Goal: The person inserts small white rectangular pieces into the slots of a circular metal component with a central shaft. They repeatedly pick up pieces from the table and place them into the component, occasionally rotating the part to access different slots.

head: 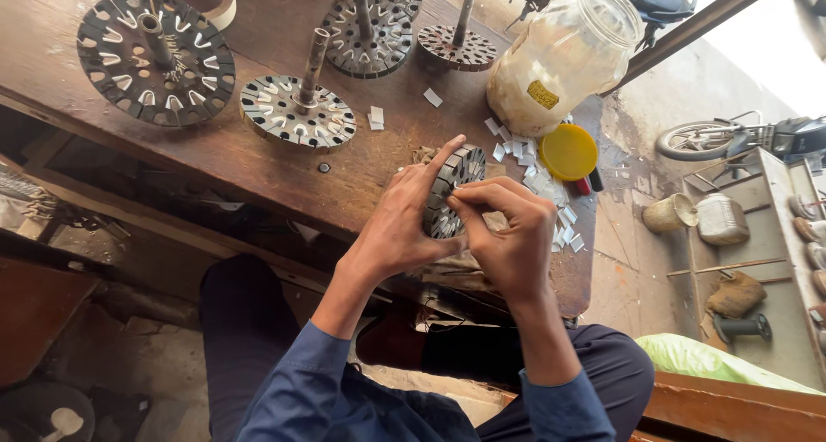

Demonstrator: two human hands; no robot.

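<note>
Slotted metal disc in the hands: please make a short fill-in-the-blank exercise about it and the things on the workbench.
1. The slotted metal disc is held by ____ hands.
2. The loose lid beside the plastic jar is ____ in colour.
3. The small white paper pieces lie scattered on the wooden ____.
4. The other discs, such as the nearest one, each stand on an upright metal ____.

Missing words: both; yellow; workbench; shaft
</note>
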